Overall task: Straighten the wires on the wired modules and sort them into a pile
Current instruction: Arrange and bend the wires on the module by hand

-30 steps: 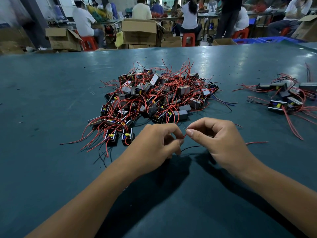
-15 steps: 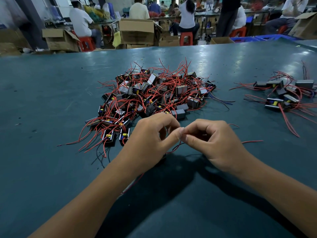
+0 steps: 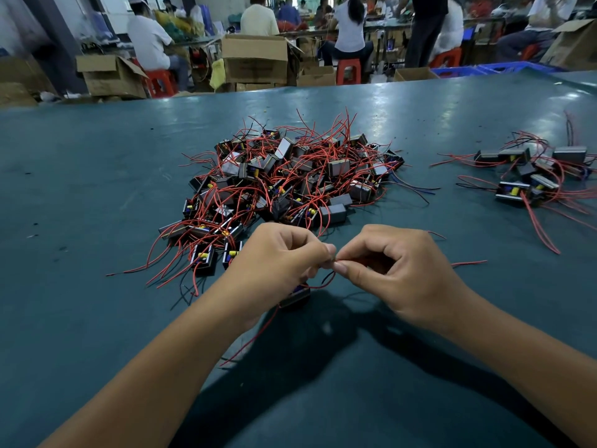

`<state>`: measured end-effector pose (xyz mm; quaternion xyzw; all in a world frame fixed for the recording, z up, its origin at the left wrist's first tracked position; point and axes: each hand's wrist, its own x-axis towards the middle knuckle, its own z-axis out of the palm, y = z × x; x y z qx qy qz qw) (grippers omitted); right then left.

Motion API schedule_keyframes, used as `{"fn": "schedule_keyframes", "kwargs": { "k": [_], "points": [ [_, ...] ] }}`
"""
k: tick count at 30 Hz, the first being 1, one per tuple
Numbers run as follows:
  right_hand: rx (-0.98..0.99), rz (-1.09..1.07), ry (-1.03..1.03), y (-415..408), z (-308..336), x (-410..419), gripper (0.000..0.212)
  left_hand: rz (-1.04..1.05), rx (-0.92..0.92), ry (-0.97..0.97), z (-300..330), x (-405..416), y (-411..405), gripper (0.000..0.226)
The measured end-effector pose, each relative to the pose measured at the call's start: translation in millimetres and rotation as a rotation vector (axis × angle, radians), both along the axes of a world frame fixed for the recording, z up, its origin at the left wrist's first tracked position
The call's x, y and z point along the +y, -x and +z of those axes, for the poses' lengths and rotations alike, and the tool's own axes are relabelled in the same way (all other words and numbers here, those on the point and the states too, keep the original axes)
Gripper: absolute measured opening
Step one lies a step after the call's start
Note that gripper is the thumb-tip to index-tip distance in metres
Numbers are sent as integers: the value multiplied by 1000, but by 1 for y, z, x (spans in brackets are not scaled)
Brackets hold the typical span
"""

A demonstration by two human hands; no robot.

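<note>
A module [image 3: 295, 297] sits low at the centre of the frame, dark and mostly hidden under the left hand [image 3: 277, 263], with a red wire [image 3: 250, 339] trailing from it toward the lower left over the table [image 3: 97, 318]. The left hand has its fingers curled and its thumb and forefinger pinching a thin wire at the point where the two hands meet. The right hand [image 3: 400, 270], just right of centre, is curled as well and pinches the same wire between thumb and forefinger; the fingertips of both hands touch or nearly touch there. A dark wire [image 3: 328, 278] loops down just below the pinch, and a red wire end [image 3: 468, 263] pokes out to the right from behind the right hand, lying on the table. Just above the hands, in the middle of the frame, lies the big heap [image 3: 290, 182] of tangled modules, black and grey blocks with yellow and blue parts, their red wires sticking out in all directions; its near edge is close to the knuckles. At the right edge of the frame, well apart from the heap, lies a smaller pile [image 3: 529, 176] of modules with red wires running mostly rightward. Along the top of the frame, beyond the table, stand cardboard boxes [image 3: 255, 58] and red stools [image 3: 348, 70], with seated people [image 3: 148, 37] working.
</note>
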<state>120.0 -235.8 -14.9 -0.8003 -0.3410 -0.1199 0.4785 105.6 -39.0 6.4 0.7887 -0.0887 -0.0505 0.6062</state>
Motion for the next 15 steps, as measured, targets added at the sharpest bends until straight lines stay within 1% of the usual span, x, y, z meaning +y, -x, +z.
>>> {"fn": "schedule_keyframes", "kwargs": {
  "k": [2, 3, 5, 6, 7, 9, 11, 15],
  "points": [
    [5, -6, -2, -1, 0, -1, 5, -1, 13, 69, 1, 1, -1, 26],
    [7, -10, -1, -1, 1, -1, 5, -4, -18, 111, 2, 4, -2, 24],
    [28, -8, -4, -1, 1, -2, 4, -35, -156, 162, 6, 12, -4, 14],
    [43, 0, -11, -1, 1, -2, 2, -75, -249, 125, 8, 17, -5, 7],
    [56, 10, -17, -1, 1, -3, 2, -124, -336, 42, 8, 21, -5, 4],
    [73, 33, -17, -1, 2, -4, 2, -215, -464, -151, 8, 24, -6, 8],
    [81, 58, -11, 0, 2, -5, 2, -263, -522, -233, 7, 24, -5, 10],
    [96, 78, -11, 0, 3, -6, 5, -298, -570, -291, 9, 22, -5, 12]
  ]
}}
